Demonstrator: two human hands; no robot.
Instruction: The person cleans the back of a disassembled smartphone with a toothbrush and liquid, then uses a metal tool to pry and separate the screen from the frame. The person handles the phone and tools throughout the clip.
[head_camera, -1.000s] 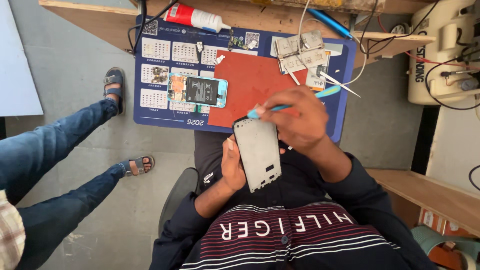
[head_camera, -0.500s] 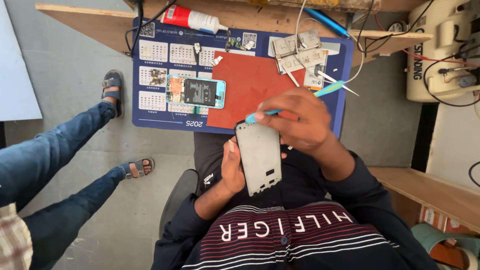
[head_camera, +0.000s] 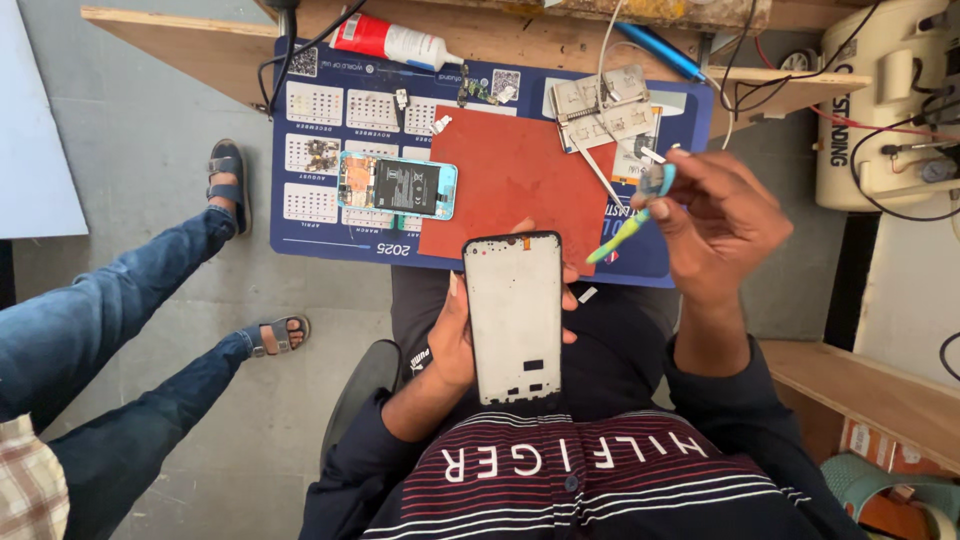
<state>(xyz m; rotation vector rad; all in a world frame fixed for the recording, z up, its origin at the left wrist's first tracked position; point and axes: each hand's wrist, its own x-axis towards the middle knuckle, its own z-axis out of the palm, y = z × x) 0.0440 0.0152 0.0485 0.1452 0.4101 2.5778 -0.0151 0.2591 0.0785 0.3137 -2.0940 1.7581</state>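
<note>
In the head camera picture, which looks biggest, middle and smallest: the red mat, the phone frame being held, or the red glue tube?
1. Red mat
2. Phone frame, though it is nearer the camera, so it looks enlarged
3. Red glue tube

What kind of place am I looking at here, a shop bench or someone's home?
Most likely a small phone repair bench. The left hand holds a bare phone frame, an opened phone lies on a blue work mat, and loose small parts and cables sit by a wooden worktop.
</note>
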